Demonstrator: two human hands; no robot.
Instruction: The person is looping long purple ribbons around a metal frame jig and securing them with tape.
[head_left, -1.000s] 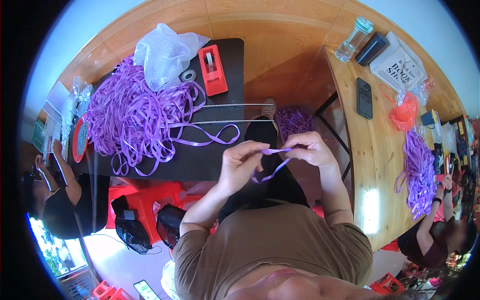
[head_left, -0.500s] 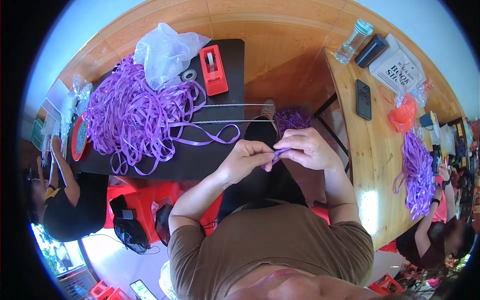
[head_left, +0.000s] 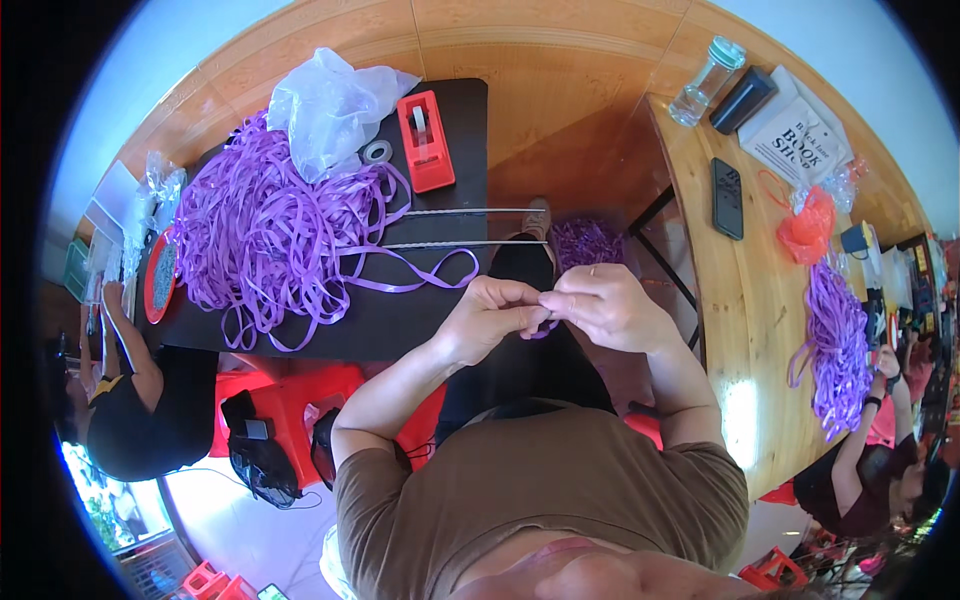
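Note:
My left hand and my right hand meet over my lap, fingertips pinched together. Between and below them a bit of purple ribbon shows; most of it is hidden by the fingers. To the left, a big tangled heap of purple ribbon lies on the black table, one loop trailing toward my left hand. Two thin twisted metal rods stick out from the heap past the table's edge, beyond my hands.
A red tape dispenser, a tape roll and a clear plastic bag are on the black table. The wooden table at right holds a phone, a bottle and more purple ribbon. Co-workers sit at both sides.
My right hand's fingers have curled in and pinched closer against the left fingertips. Less of the purple ribbon shows between them. My left hand has hardly moved.

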